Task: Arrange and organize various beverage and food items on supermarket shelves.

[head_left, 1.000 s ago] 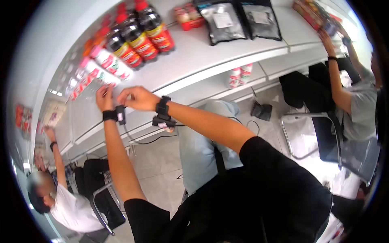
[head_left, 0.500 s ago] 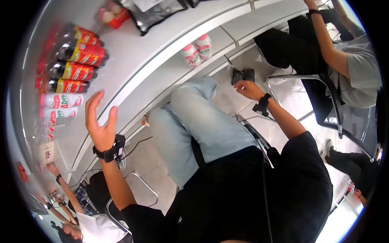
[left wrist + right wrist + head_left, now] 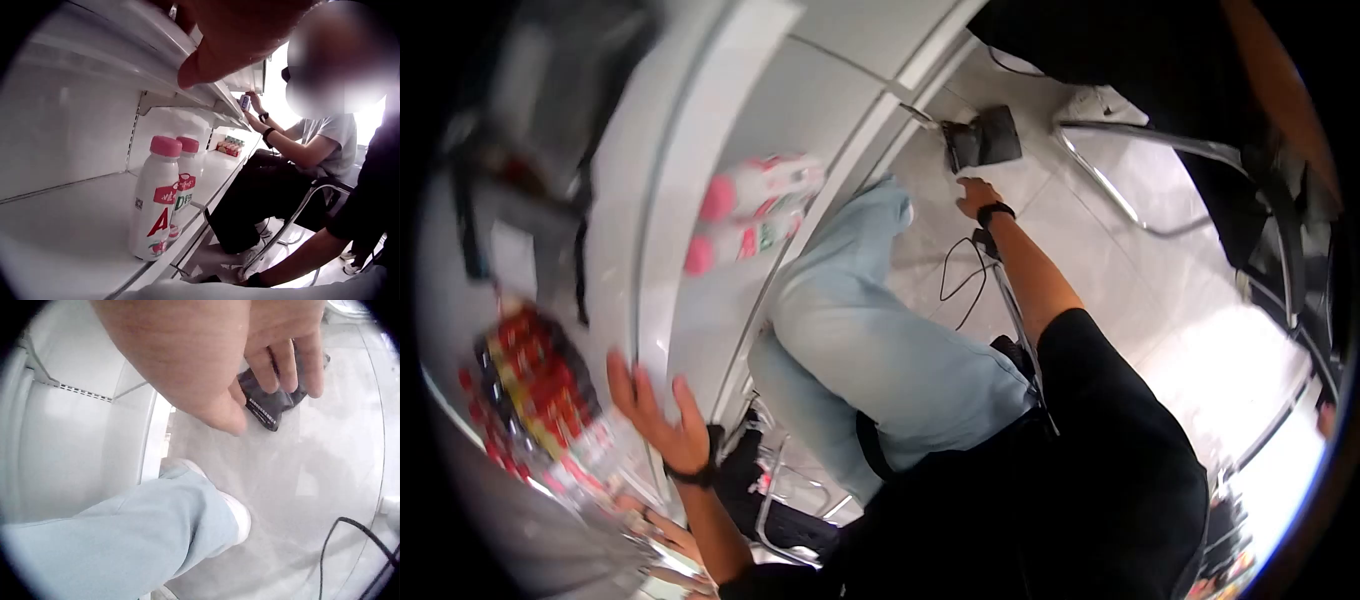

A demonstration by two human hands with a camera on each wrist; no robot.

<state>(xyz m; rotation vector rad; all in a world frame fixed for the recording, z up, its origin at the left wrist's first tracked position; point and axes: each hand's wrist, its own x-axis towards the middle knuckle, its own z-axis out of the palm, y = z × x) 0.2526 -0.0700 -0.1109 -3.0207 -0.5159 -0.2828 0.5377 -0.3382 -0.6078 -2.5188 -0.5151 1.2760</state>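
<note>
In the head view my right hand [image 3: 980, 198] reaches down just short of a black pouch [image 3: 998, 135] lying on the floor. From the right wrist, the fingers hang loosely over the pouch [image 3: 272, 403], overlapping part of it, with the thumb apart from them. My left hand [image 3: 665, 420] is raised at the shelf edge, its fingers spread and holding nothing. Two white bottles with pink caps stand on the lower shelf; the nearer bottle [image 3: 156, 203] shows fully in the left wrist view, below the left thumb [image 3: 190, 69].
Blurred dark-drink bottles [image 3: 535, 375] and a dark pouch [image 3: 560, 90] are on the upper shelf [image 3: 690, 150]. A metal chair frame [image 3: 1100, 190] stands right of the floor pouch. A cable [image 3: 965, 290] loops beside my knees [image 3: 830, 310]. Another person sits at the far shelf [image 3: 319, 137].
My right hand has left the shelf and gone down toward the floor pouch. The left hand has opened out at the shelf edge. The head view has turned and tilted rightward.
</note>
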